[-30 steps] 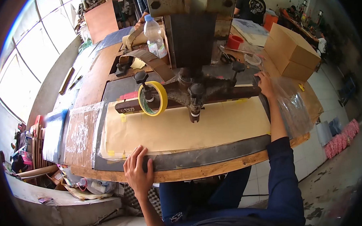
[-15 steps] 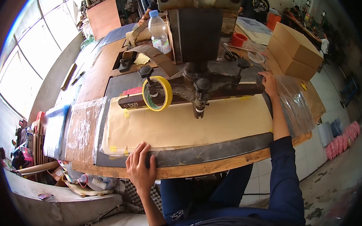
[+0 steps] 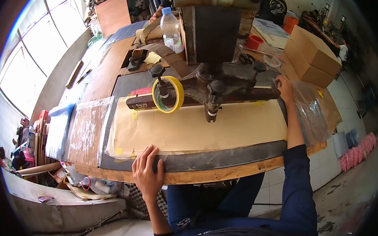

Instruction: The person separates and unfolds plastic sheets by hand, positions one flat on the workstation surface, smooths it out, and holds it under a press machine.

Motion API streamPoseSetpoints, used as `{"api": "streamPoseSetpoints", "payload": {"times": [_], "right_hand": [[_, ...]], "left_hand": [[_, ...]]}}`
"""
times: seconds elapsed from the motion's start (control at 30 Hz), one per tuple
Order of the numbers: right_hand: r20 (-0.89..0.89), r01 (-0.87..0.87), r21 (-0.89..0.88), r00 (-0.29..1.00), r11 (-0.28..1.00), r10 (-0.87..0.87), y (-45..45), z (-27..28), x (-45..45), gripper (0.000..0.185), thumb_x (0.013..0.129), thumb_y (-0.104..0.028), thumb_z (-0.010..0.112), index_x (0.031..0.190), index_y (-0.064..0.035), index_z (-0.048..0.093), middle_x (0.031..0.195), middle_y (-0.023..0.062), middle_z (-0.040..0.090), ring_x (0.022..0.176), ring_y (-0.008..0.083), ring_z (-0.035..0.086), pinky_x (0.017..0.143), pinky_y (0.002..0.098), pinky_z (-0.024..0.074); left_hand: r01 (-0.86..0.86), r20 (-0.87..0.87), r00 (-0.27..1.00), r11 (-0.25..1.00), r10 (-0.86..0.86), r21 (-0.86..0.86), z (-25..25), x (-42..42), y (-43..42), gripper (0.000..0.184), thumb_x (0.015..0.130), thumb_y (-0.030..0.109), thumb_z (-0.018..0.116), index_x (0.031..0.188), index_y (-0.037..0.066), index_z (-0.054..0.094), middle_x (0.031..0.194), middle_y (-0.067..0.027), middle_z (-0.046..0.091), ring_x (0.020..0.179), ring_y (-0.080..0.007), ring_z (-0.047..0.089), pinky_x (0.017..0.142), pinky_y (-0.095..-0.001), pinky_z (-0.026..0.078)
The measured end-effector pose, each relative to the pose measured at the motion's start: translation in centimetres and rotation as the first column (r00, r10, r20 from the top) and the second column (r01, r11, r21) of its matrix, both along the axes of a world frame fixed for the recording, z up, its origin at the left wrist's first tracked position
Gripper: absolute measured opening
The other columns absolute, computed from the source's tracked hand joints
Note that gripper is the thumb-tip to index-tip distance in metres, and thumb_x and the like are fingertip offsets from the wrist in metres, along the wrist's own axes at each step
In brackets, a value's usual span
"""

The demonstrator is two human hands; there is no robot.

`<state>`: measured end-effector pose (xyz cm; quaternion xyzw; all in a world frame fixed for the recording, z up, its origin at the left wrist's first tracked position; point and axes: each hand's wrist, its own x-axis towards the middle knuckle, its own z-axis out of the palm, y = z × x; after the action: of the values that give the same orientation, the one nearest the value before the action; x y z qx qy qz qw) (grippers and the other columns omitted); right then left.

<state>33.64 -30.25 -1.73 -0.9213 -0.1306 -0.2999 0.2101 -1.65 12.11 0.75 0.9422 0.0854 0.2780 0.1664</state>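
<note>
My left hand [image 3: 147, 172] lies over the table's front edge, its fingers stretched onto the dark mat [image 3: 212, 159] by the paper's lower left corner. On that mat lies a wide tan paper sheet [image 3: 198, 132] with bits of yellow tape. At the right end of the press's dark bar [image 3: 238, 95], my right hand [image 3: 285, 89] has its fingers bent together beside the clear plastic sheets [image 3: 311, 112]; what they grip, if anything, is hidden. A yellow tape roll [image 3: 178, 95] hangs on a knob of the black press [image 3: 210, 77], above the paper.
More clear plastic sheets [image 3: 88, 135] lie at the left. Behind the press stand a water bottle [image 3: 171, 32] and a red cup [image 3: 254, 42]. Cardboard boxes [image 3: 312, 53] sit at the back right. A co-worker's arm [image 3: 161, 9] and another person [image 3: 272, 6] show farther back.
The view has shifted slightly, so the press and table appear a little farther right. Both hands stay in nearly the same places, with the right hand's fingers bent a little more.
</note>
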Motion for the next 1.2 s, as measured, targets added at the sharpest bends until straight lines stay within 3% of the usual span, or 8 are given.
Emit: {"api": "streamPoseSetpoints", "payload": {"times": [0.13,0.33,0.63,0.87,0.97,1.03,1.2], "right_hand": [[0.101,-0.022,0.017,0.995,1.000,0.020,-0.4,-0.9,0.6,0.025,0.073,0.001,0.048,0.096,-0.0031,0.060,0.099,0.0136,0.060,0.092,0.0337,0.055,0.079,0.0394,0.0441],[-0.042,-0.019,-0.019,0.999,1.000,0.018,-0.8,-0.5,0.5,0.025,0.073,0.000,0.049,0.095,-0.0027,0.061,0.100,0.0166,0.058,0.094,0.0347,0.054,0.080,0.0387,0.0438],[0.065,-0.016,-0.043,0.998,0.999,0.019,-0.6,-0.2,0.4,0.025,0.068,0.005,0.049,0.092,-0.0020,0.056,0.092,0.0165,0.054,0.088,0.0356,0.053,0.075,0.0405,0.0428],[0.006,-0.048,-0.018,0.999,0.999,0.048,-0.9,-0.7,0.7,0.030,0.068,0.005,0.048,0.096,-0.0029,0.054,0.097,0.0162,0.052,0.090,0.0353,0.052,0.077,0.0405,0.0421],[0.147,-0.032,-0.048,0.988,0.998,0.039,-1.4,-1.6,1.2,0.033,0.070,0.003,0.048,0.102,-0.0035,0.055,0.101,0.0164,0.052,0.093,0.0350,0.051,0.079,0.0393,0.0424],[-0.011,0.036,-0.077,0.999,0.996,-0.036,-1.5,-1.6,1.3,0.034,0.073,-0.001,0.047,0.106,-0.0038,0.055,0.104,0.0169,0.052,0.096,0.0350,0.051,0.082,0.0390,0.0421],[-0.024,0.133,-0.148,0.990,0.980,-0.138,-0.9,-0.8,0.4,0.032,0.076,-0.008,0.048,0.106,-0.0057,0.058,0.106,0.0144,0.055,0.097,0.0332,0.053,0.082,0.0408,0.0426]], "left_hand": [[0.007,0.003,1.000,1.000,-0.007,-0.010,0.0,0.0,0.1,0.027,0.079,0.015,0.054,0.105,0.008,0.059,0.113,-0.0071,0.057,0.109,-0.0247,0.051,0.092,-0.0367,0.035],[0.003,-0.005,1.000,1.000,-0.003,0.007,-0.1,0.0,0.2,0.028,0.078,0.015,0.057,0.105,0.009,0.058,0.113,-0.0063,0.057,0.108,-0.0232,0.051,0.093,-0.0365,0.035],[-0.003,-0.005,1.000,1.000,0.003,0.005,0.0,0.1,0.0,0.027,0.078,0.015,0.056,0.104,0.009,0.059,0.113,-0.0063,0.057,0.108,-0.0233,0.051,0.093,-0.0366,0.035],[-0.005,-0.007,1.000,1.000,0.005,-0.014,0.2,0.0,-0.1,0.027,0.079,0.015,0.054,0.105,0.009,0.059,0.113,-0.0067,0.057,0.109,-0.0246,0.051,0.093,-0.0369,0.035],[-0.008,-0.003,1.000,1.000,0.008,-0.017,0.1,0.0,-0.1,0.027,0.079,0.015,0.055,0.105,0.010,0.059,0.113,-0.0066,0.057,0.109,-0.0245,0.051,0.093,-0.0369,0.035],[-0.007,-0.004,1.000,1.000,0.007,-0.015,0.1,0.0,0.0,0.028,0.079,0.015,0.055,0.105,0.010,0.059,0.113,-0.0064,0.057,0.109,-0.0244,0.051,0.093,-0.0368,0.035],[-0.009,-0.006,1.000,1.000,0.008,-0.015,0.1,0.1,0.0,0.027,0.079,0.015,0.055,0.105,0.010,0.059,0.113,-0.0065,0.057,0.109,-0.0246,0.051,0.093,-0.0367,0.035]]}}
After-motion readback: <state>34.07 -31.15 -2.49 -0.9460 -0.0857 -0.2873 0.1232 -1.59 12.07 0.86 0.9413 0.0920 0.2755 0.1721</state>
